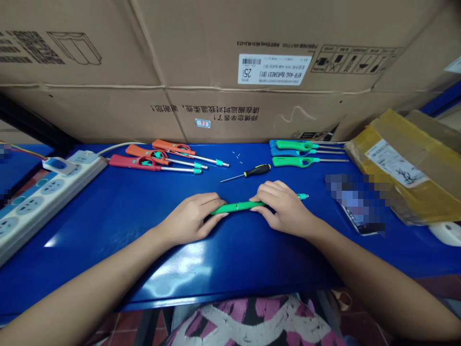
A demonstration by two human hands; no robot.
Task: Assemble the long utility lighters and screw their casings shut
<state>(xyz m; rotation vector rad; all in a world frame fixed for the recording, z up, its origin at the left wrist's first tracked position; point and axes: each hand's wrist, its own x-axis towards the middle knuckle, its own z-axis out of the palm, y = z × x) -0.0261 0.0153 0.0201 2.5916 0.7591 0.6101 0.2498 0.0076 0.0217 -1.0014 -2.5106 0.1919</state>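
Observation:
A green long-necked lighter (239,207) lies across the middle of the blue table (118,211), gripped at both ends. My left hand (192,216) is closed around its handle end. My right hand (284,204) is closed over the neck part, and the lighter's teal tip sticks out past it to the right. A small screwdriver (252,171) with a black and yellow handle lies just behind the hands.
Three red and orange lighters (158,157) lie at the back left, three green and blue ones (298,154) at the back right. A white power strip (39,192) sits at the left edge. Cardboard boxes (223,72) wall the back; a taped yellow parcel (406,163), a phone and a white mouse (446,233) lie at the right.

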